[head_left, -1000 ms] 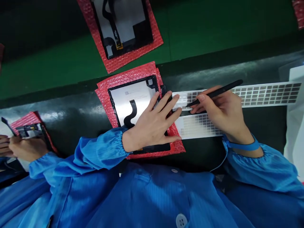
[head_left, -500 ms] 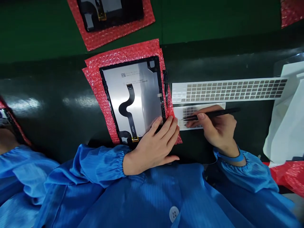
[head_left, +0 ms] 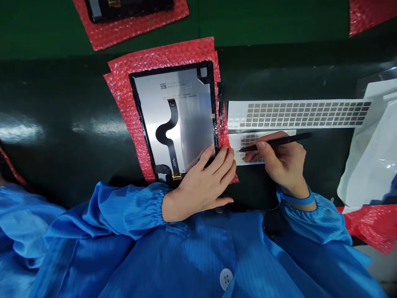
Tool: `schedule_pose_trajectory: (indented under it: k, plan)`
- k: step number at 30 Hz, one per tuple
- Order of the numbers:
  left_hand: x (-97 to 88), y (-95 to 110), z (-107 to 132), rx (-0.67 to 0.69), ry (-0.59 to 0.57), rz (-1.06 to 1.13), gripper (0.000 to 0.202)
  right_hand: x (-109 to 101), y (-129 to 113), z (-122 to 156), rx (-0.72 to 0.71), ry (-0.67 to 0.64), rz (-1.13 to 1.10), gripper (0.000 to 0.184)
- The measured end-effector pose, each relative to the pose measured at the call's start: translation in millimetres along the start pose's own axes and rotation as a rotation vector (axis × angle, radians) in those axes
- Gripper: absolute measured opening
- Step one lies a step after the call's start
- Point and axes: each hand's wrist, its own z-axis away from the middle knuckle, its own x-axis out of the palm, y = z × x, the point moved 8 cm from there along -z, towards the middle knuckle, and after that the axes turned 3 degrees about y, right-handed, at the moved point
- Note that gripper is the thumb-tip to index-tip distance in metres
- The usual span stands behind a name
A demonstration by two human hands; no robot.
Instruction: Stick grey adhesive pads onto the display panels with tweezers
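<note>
An electronics assembly workshop, plainly; the worker wears a blue antistatic smock [head_left: 173, 252] and wrist strap [head_left: 296, 200]; the green bench mat [head_left: 266, 25] holds screen panels [head_left: 189, 107] on red bubble wrap [head_left: 124, 103].

Hidden: the left hand [head_left: 203, 180] is covering the lower right corner of the display panel [head_left: 173, 116].
Hidden: the right hand [head_left: 281, 165] is covering part of the lower label sheet [head_left: 263, 142] beside the display panel.
Cut off: a second panel [head_left: 128, 8] above the display panel is running past the top edge.
Too small: the printed text [head_left: 176, 85] on the display panel is staying unreadable.
</note>
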Motion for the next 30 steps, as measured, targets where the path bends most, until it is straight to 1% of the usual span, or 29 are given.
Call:
schedule_pose_trajectory:
  k: [4,7,10,12,13,15,17,18,21,22,24,27,30]
  plan:
    - [0.9,0,-1,-0.001,0.007,0.001,0.096,-2,3,-5,0.027,0.009,-0.15,0.015]
    - [1.7,0,-3,0.01,0.01,0.012,0.098,-5,0,-9,0.06,0.039,-0.252,0.019]
    - [-4.4,-2,-2,0.019,0.029,0.044,0.097,-8,-14,-18,0.043,0.106,-0.276,0.02]
    - [-16.3,-4,1,0.033,0.066,0.072,0.089,-2,-32,-28,-0.003,0.126,-0.281,0.019]
    - [-24.6,-7,4,0.037,0.094,0.087,0.083,5,-42,-34,-0.026,0.123,-0.283,0.019]
    - [-42.6,-17,12,0.012,0.159,0.112,0.068,25,-62,-50,-0.053,0.102,-0.287,0.019]
    - [-55.3,-33,21,-0.08,0.195,0.11,0.06,52,-79,-65,-0.054,0.055,-0.287,0.02]
    - [-57.5,-43,25,-0.142,0.191,0.092,0.061,68,-86,-72,-0.047,0.03,-0.278,0.021]
    - [-50.7,-68,36,-0.27,0.115,-0.001,0.082,112,-100,-88,-0.022,-0.026,-0.233,0.022]
    - [-46.4,-74,39,-0.286,0.087,-0.027,0.089,124,-101,-91,-0.011,-0.041,-0.224,0.022]
    - [-39.5,-83,42,-0.289,0.054,-0.049,0.096,145,-100,-96,0.009,-0.075,-0.218,0.021]
    - [-37.4,-95,43,-0.269,0.046,-0.029,0.094,162,-93,-103,0.023,-0.113,-0.163,0.022]
    - [-41.0,-102,43,-0.239,0.052,0.005,0.078,168,-88,-109,0.033,-0.121,-0.101,0.025]
